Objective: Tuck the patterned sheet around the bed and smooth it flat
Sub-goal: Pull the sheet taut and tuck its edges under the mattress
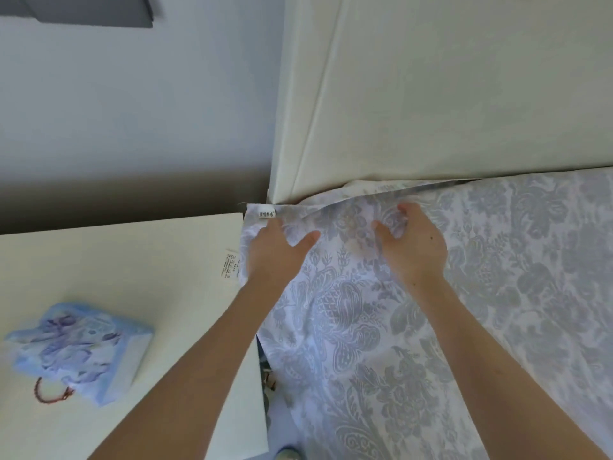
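Since the blue-grey damask-patterned sheet (381, 343) looks thin, limp and light, it should bunch and slide easily; best taken at the hem. It covers the bed, loose corner at 12 o'clock by the cream padded headboard (431, 94). Right hand (411, 250) curls on a fold. Left hand (278, 254) lies on the sheet, thumb spread, fingertips blurred: grip not determinable.

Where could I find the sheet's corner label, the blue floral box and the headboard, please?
corner label (267, 214): head view, middle of the white tag.
blue floral box (79, 346): head view, its patterned top face.
headboard (431, 94): head view, its cream front panel.
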`<control>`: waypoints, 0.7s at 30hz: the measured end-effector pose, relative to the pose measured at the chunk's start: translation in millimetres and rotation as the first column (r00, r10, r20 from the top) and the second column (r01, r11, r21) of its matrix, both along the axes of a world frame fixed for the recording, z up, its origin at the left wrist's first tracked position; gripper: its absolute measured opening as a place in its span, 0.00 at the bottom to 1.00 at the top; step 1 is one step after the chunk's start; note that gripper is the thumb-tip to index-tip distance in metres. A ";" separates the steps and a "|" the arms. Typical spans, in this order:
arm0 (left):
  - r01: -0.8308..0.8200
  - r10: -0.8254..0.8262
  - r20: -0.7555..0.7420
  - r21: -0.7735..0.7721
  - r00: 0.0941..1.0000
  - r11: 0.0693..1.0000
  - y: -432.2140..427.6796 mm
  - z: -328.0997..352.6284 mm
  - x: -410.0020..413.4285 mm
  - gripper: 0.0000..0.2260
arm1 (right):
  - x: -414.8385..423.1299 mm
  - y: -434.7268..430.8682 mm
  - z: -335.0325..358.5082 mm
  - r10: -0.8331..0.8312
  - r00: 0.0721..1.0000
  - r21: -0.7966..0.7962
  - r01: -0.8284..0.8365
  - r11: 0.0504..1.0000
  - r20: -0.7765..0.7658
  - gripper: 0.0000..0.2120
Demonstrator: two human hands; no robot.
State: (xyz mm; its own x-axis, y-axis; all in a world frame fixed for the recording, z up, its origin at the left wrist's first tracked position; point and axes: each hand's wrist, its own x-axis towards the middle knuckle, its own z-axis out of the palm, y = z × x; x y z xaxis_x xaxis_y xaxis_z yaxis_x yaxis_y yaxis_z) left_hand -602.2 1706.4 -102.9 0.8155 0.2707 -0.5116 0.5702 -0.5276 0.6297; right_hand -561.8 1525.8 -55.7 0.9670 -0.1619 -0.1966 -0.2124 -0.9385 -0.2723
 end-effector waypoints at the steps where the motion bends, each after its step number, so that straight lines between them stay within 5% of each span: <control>1: -0.030 0.031 0.009 -0.109 0.999 0.994 -6.4 -5.1 1.9 0.28 | -3.1 -5.2 -0.2 0.006 0.996 -0.014 -0.008 1.000 -0.087 0.27; 4: -0.104 0.125 0.069 -0.244 0.990 0.964 -16.3 -12.8 2.7 0.10 | -27.4 -10.4 -4.8 0.056 0.960 0.012 -0.055 0.998 -0.273 0.32; 8: -0.121 0.137 0.216 -0.085 0.967 0.989 1.7 -7.4 7.1 0.11 | -53.1 -5.6 -23.6 0.172 0.948 -0.165 -0.221 0.961 -0.269 0.37; 11: -0.143 0.109 0.324 0.083 0.940 0.986 18.1 -0.1 12.4 0.11 | -44.3 4.3 -21.6 0.159 0.981 -0.062 -0.166 0.984 -0.108 0.28; 17: -0.281 0.264 0.140 0.117 0.954 0.953 -2.3 -16.7 20.7 0.11 | 1.8 15.1 -11.4 0.197 0.980 0.057 -0.195 0.979 -0.022 0.19; 19: -0.248 0.209 0.213 0.174 0.954 0.953 -5.5 -15.0 16.1 0.11 | 12.9 16.8 -18.9 0.235 0.972 0.043 -0.234 0.971 -0.013 0.18; 21: -0.137 0.032 0.438 0.210 0.898 0.968 -5.0 -8.6 8.1 0.10 | 20.1 17.8 -23.8 0.230 0.973 0.078 -0.229 0.970 -0.014 0.19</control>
State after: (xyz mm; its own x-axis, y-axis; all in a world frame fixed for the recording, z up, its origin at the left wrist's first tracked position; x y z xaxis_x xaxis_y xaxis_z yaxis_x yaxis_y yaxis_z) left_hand -594.1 1701.5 -111.4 0.9089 0.4158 -0.0326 0.3217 -0.6491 0.6893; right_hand -541.7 1543.6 -79.5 0.9717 0.0800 -0.2221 -0.0006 -0.9399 -0.3415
